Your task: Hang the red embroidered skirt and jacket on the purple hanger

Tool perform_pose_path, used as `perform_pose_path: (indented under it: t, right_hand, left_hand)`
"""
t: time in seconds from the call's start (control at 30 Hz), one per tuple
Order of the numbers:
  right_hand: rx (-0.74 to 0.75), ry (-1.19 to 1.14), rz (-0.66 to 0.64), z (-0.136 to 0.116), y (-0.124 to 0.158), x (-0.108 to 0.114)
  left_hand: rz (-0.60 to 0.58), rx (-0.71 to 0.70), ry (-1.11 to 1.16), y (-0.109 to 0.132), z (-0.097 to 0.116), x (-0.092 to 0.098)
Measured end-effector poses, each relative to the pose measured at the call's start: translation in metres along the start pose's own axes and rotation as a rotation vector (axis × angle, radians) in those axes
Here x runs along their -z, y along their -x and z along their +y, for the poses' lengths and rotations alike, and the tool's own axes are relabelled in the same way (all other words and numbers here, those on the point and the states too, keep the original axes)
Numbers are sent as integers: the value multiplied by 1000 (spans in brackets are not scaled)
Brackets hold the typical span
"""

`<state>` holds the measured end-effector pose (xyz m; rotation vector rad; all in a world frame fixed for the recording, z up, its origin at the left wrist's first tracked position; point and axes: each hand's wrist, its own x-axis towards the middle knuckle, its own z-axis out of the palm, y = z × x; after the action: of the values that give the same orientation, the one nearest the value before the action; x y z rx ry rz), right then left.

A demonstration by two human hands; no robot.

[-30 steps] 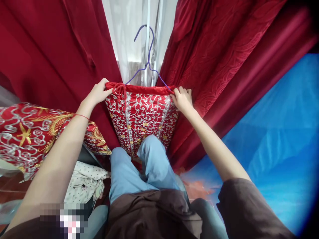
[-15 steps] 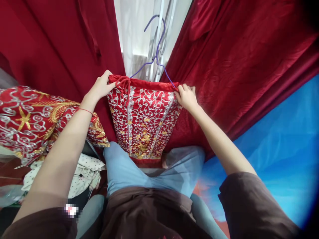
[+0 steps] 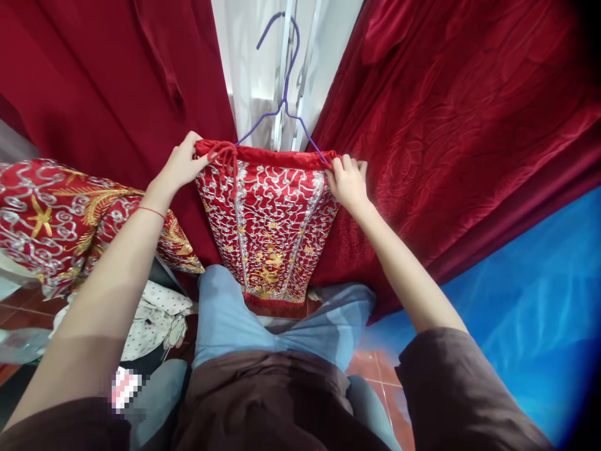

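Note:
A red skirt (image 3: 270,232) with silver and gold embroidery hangs on a purple wire hanger (image 3: 280,94) in front of me. My left hand (image 3: 181,166) pinches the left end of its red waistband, beside a knotted red drawstring (image 3: 224,155). My right hand (image 3: 346,183) grips the right end of the waistband where the hanger's arm meets it. The skirt's hem hangs just above my knees in light blue jeans (image 3: 244,316).
Red velvet curtains (image 3: 446,113) hang on both sides, with a white sheer curtain (image 3: 256,69) between them. Another embroidered red garment (image 3: 61,216) lies at the left over a dotted white cloth (image 3: 150,319). Blue sheeting (image 3: 530,294) covers the right.
The skirt on its hanger has risen a little and its whole length now hangs clear of my knees. Both hands keep their hold on the waistband ends.

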<state>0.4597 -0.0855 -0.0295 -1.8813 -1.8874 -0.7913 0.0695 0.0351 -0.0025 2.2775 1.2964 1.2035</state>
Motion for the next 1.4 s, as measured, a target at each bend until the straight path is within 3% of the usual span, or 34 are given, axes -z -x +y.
perform_pose_path:
  t: [0.2,0.37,0.5,0.57,0.67,0.8,1.07,1.17,1.23,1.3,1.4]
  right_hand:
    - [23,-105,8,7,5,10]
    - [75,-279,-27,27,6,30]
    - [87,-314,-4,38,9,44]
    - [57,-300,25,38,9,48]
    - [5,-296,78,37,6,49]
    - [-51,-345,242,34,4,40]
    - [-4,-389,379,26,14,19]
    - [-11,-318,502,3,19,18]
    - [23,-298,525,-19,24,15]
    - [69,-335,500,-43,30,6]
    - [135,-495,479,-81,39,-18]
  left_hand:
    - [-38,-8,102,-7,-8,-4]
    - [-157,-33,209,-21,-4,15]
    - [-302,-61,164,-31,-6,29]
    - [-281,-68,159,-33,-8,29]
    - [-144,-102,203,-30,-8,24]
    - [6,-91,258,-25,-6,12]
    - [-176,-130,146,-25,-6,1]
    - [-222,-165,12,-5,2,10]
    - [-209,-121,-143,25,7,20]
    - [-110,-25,-319,65,10,31]
    - [181,113,-514,130,3,42]
